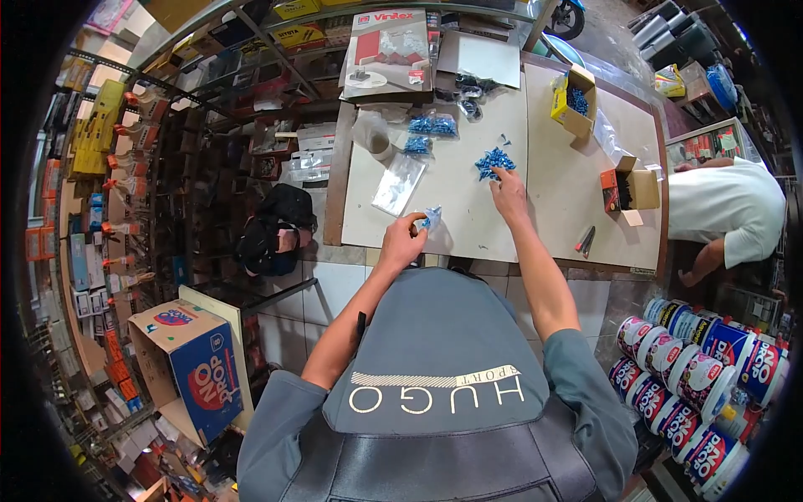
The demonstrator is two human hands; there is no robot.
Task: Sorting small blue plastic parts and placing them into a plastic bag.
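My left hand [401, 243] pinches a small clear plastic bag [433, 216] near the table's front edge; some blue pieces show inside it. At a loose pile of blue screws [491, 160], the fingertips of my right hand [510, 193] touch the near side. Whether they grip a screw is too small to tell. A single screw [504, 139] lies just beyond the pile. Further back on the left are filled bags of blue screws [433, 124], with a smaller filled bag [417, 145] in front. A stack of flat clear bags [399, 183] rests between these and my left hand.
A translucent cup-like container [375, 137] stands at the table's left. On the right are an opened yellow carton [583, 116] of blue screws, an opened carton of dark screws [641, 190] and a small dark-and-red hand tool [586, 242]. A person in white [728, 201] bends beyond the right edge.
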